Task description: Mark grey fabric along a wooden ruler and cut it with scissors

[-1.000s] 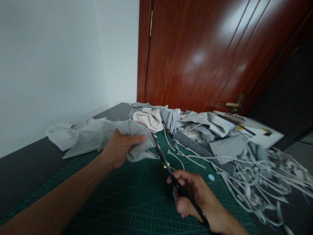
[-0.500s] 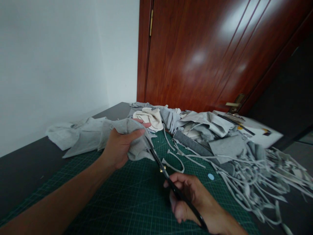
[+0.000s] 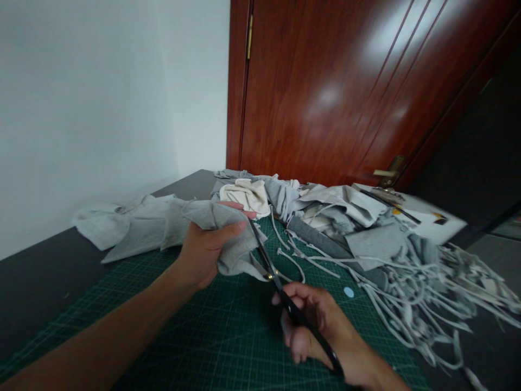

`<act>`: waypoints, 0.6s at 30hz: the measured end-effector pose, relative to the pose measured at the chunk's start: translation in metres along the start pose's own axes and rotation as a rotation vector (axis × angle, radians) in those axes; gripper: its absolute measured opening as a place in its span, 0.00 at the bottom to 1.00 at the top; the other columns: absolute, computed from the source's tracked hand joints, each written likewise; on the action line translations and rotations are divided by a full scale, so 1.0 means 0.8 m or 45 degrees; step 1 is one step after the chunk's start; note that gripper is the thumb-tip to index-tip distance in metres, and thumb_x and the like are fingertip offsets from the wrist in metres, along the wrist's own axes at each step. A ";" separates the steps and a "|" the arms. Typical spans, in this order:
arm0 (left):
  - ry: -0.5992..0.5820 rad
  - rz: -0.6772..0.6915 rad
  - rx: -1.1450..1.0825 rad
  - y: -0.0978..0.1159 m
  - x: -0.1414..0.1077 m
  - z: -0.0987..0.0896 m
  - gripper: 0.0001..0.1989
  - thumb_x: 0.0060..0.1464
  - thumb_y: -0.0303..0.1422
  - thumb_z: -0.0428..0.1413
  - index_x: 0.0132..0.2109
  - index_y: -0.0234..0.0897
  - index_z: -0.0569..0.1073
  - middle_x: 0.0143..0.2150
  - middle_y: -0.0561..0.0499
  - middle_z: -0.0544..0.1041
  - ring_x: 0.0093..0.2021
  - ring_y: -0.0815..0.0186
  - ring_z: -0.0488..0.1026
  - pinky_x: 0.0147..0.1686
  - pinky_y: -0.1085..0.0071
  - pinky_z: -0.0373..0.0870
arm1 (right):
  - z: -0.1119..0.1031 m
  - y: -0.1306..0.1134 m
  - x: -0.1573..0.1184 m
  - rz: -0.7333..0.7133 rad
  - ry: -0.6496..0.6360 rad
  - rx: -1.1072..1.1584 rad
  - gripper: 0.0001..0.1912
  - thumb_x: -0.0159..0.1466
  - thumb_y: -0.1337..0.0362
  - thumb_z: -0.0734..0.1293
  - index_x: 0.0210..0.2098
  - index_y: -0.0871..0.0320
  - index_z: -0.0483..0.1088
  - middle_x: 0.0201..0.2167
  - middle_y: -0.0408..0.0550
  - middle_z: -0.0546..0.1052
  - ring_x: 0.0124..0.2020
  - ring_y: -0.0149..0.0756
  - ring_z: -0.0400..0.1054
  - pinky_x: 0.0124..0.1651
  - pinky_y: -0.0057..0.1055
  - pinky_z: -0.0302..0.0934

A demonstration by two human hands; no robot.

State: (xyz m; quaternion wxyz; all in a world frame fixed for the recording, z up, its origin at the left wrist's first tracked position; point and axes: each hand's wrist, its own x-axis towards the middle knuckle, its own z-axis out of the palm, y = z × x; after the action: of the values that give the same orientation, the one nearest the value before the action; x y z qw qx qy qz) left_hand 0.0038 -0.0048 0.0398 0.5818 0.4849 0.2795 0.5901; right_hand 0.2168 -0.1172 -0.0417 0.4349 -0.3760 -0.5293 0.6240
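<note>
My left hand [image 3: 205,247] grips a piece of light grey fabric [image 3: 236,260], thumb on top, with the fabric's edge hanging down on the right. In my right hand [image 3: 317,326] is a pair of black-handled scissors [image 3: 268,269], pointing up and to the left. The scissor blades lie along the fabric's right edge, just beside the left thumb. Below both hands spreads a green cutting mat [image 3: 228,331] with a printed grid.
More grey fabric [image 3: 138,225] trails left on the dark table [image 3: 36,271]. Behind and right lie a cream cloth [image 3: 246,196], a heap of cut grey strips [image 3: 423,309], a white box [image 3: 439,217] and a pale blue disc [image 3: 349,292]. A wooden door [image 3: 325,92] stands behind.
The scissors' blades have spread apart and now straddle the fabric's edge. My left hand and the fabric have shifted slightly right and down.
</note>
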 end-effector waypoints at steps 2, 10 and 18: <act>-0.020 -0.018 0.020 0.000 0.000 -0.003 0.29 0.36 0.29 0.77 0.48 0.37 0.79 0.40 0.50 0.87 0.38 0.60 0.82 0.39 0.66 0.81 | 0.000 -0.002 0.000 -0.002 0.009 -0.005 0.36 0.50 0.50 0.89 0.48 0.58 0.74 0.26 0.37 0.75 0.20 0.23 0.63 0.23 0.20 0.59; -0.165 -0.140 0.136 0.009 0.001 -0.009 0.36 0.34 0.26 0.77 0.53 0.39 0.77 0.39 0.51 0.84 0.36 0.61 0.81 0.36 0.66 0.82 | -0.005 -0.003 -0.003 -0.042 -0.012 -0.006 0.35 0.52 0.47 0.87 0.47 0.59 0.74 0.27 0.38 0.75 0.20 0.24 0.63 0.24 0.22 0.59; -0.200 -0.219 0.154 0.018 0.008 -0.018 0.39 0.34 0.25 0.77 0.56 0.36 0.75 0.37 0.52 0.84 0.33 0.62 0.80 0.33 0.67 0.81 | -0.013 0.000 -0.002 -0.033 -0.045 -0.025 0.35 0.51 0.51 0.88 0.50 0.59 0.73 0.26 0.38 0.75 0.20 0.24 0.63 0.24 0.21 0.59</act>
State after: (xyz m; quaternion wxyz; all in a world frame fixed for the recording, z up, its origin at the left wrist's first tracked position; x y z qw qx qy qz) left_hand -0.0140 0.0024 0.0491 0.6199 0.5381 0.3088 0.4805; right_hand 0.2270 -0.1154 -0.0435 0.4296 -0.3623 -0.5478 0.6197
